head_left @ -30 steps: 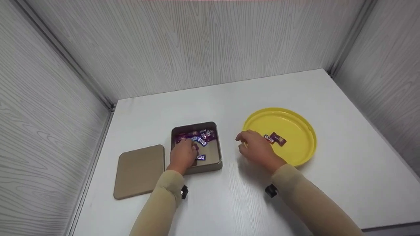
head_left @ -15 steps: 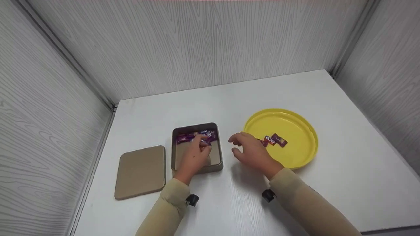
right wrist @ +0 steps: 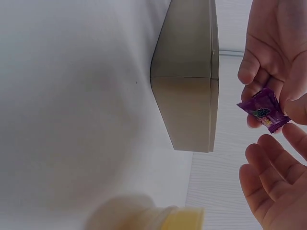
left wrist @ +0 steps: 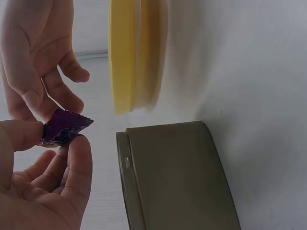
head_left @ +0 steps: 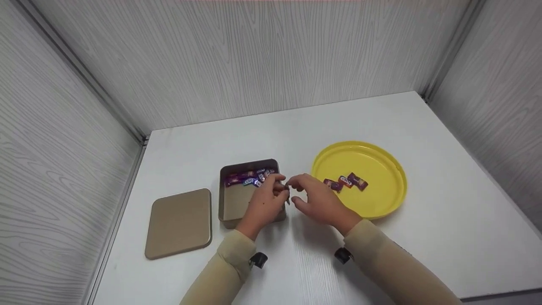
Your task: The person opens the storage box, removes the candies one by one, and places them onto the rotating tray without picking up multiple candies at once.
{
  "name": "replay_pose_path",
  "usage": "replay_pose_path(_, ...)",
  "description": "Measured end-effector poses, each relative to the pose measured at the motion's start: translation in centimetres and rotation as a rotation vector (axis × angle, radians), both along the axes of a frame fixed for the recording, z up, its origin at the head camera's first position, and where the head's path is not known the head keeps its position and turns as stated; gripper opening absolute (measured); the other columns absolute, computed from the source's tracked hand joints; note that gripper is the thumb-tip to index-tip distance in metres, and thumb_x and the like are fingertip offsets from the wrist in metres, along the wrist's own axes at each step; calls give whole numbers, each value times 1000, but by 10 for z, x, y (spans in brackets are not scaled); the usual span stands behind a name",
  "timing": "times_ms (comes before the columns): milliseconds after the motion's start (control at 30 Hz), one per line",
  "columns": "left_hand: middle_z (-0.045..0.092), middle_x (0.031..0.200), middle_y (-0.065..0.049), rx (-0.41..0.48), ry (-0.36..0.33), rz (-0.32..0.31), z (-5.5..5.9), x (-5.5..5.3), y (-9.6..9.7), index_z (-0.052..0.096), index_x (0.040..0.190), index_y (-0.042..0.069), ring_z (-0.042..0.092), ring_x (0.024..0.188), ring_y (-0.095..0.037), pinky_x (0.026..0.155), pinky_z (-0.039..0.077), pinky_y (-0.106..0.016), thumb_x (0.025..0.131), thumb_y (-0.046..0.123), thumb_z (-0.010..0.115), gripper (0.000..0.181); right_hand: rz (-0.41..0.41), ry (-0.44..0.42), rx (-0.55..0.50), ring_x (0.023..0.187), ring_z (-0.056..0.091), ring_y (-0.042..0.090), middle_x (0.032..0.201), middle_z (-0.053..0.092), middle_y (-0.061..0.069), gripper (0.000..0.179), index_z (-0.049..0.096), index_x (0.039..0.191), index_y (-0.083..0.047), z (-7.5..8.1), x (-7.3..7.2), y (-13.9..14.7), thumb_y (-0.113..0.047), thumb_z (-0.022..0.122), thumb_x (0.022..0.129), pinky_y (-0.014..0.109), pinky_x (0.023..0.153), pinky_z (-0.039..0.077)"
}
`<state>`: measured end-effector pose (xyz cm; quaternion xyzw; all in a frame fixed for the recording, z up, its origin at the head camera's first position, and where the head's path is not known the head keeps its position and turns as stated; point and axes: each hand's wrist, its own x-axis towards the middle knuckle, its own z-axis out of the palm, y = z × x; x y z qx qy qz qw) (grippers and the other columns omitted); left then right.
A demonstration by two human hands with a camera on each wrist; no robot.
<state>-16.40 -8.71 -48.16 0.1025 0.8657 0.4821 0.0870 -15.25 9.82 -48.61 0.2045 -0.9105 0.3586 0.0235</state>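
Between thumb and fingers, my left hand [head_left: 264, 205] pinches a small purple wrapped candy [left wrist: 63, 127] over the right edge of the square tin [head_left: 226, 207]. My right hand [head_left: 322, 200], fingers loosely bent and spread, hovers facing it, with its fingertips right at the candy's wrapper in both wrist views. Several wrapped candies [head_left: 241, 176] in purple and blue lie along the far side inside the tin. On the yellow round tray [head_left: 377, 203] to the right lie two purple candies [head_left: 358, 181] and a red-and-white one [head_left: 345, 181], partly beside my right hand.
The tin's flat bronze lid [head_left: 180, 224] lies on the white table [head_left: 296, 275], left of the tin. Pale wood-grain panels [head_left: 262, 55] enclose the table at the back and both sides.
My left hand has risen out of the tin with a candy and moved right toward my right hand. The right hand has shifted slightly left, uncovering a second purple candy on the tray.
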Motion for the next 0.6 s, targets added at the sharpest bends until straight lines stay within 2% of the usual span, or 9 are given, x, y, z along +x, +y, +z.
replay_pose_path(233,69,115,1,9,14,-6,2,0,3,50,140,13,65,103,-14,80,56,-36,100,21,60,41,17,47,-2,104,60,17,116,63,-1,33,60,127,-17,1,2,-2,-21,69,95,33,93,50)
replay_pose_path(400,71,117,0,5,25,-4,4,0,5,50,139,12,64,107,-14,86,55,-37,100,21,61,41,9,73,-15,104,61,19,114,60,-5,32,60,126,-18,1,2,-3,-20,69,95,32,91,51)
replay_pose_path(600,72,117,-1,17,52,-25,7,-1,11,50,138,12,67,106,-15,89,54,-39,102,22,60,39,-10,140,-16,97,65,18,107,60,-2,23,64,119,-17,0,-1,0,-19,70,97,32,85,53)
